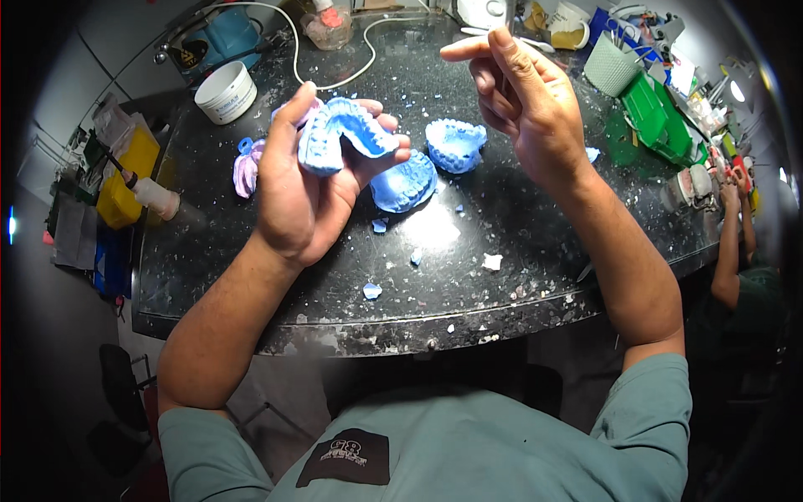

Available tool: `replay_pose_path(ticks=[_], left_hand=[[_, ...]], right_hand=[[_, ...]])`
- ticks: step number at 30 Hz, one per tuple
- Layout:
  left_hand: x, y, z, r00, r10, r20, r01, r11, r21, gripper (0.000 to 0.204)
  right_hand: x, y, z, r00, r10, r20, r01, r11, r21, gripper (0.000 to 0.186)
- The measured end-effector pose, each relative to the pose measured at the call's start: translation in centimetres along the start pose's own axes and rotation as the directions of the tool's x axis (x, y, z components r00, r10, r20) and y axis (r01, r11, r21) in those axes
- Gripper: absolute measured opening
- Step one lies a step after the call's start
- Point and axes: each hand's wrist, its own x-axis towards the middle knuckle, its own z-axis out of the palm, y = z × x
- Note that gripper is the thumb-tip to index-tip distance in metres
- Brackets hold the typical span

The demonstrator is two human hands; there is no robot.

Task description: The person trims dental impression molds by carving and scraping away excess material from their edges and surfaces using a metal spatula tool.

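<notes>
My left hand [305, 192] is closed around a blue horseshoe-shaped dental cast [326, 146], with part of a pinkish-purple piece showing behind it. My right hand [535, 109] is raised at the right, index finger stretched out and the others loosely bent, with nothing visible held. Below it and to its left, a blue cast [454, 146] sits on the black worktop [502, 309]. A second blue cast [404, 188] lies just right of my left hand, partly behind it. A purple impression piece [247, 171] is left of that hand. Small blue and white chips [372, 291] are scattered on the worktop.
A white tub [226, 105], cable and blue machine [226, 42] are at the back left; yellow bins [121, 197] and a bottle [159, 197] along the left. A green tray [648, 113] and tool basket [611, 67] stand right. Another person's hands [732, 188] work at far right.
</notes>
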Motion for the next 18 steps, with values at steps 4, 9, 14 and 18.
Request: replay_pose_path(ticks=[4, 9, 14, 18], left_hand=[[-0.1, 0.0, 0.1, 0.997, -0.080, 0.016, 0.082, 0.981, -0.175, 0.061], [-0.4, -0.3, -0.1, 0.997, -0.038, 0.059, 0.044, 0.995, -0.089, 0.065], [-0.5, -0.4, 0.2, 0.998, 0.037, 0.055, -0.030, 0.993, -0.111, 0.056], [-0.2, -0.6, 0.5, 0.998, 0.069, -0.013, -0.069, 0.997, -0.032, 0.056]], right_hand=[[0.3, 1.0, 0.0, 0.938, -0.342, 0.053, 0.340, 0.884, -0.322, 0.050], [-0.6, 0.3, 0.6, 0.985, -0.165, 0.042, 0.169, 0.979, -0.116, 0.040], [-1.3, 0.4, 1.8, 0.981, -0.134, 0.142, 0.133, 0.991, 0.016, 0.019], [-1.3, 0.9, 1.8, 0.960, -0.241, 0.140, 0.257, 0.960, -0.111, 0.017]])
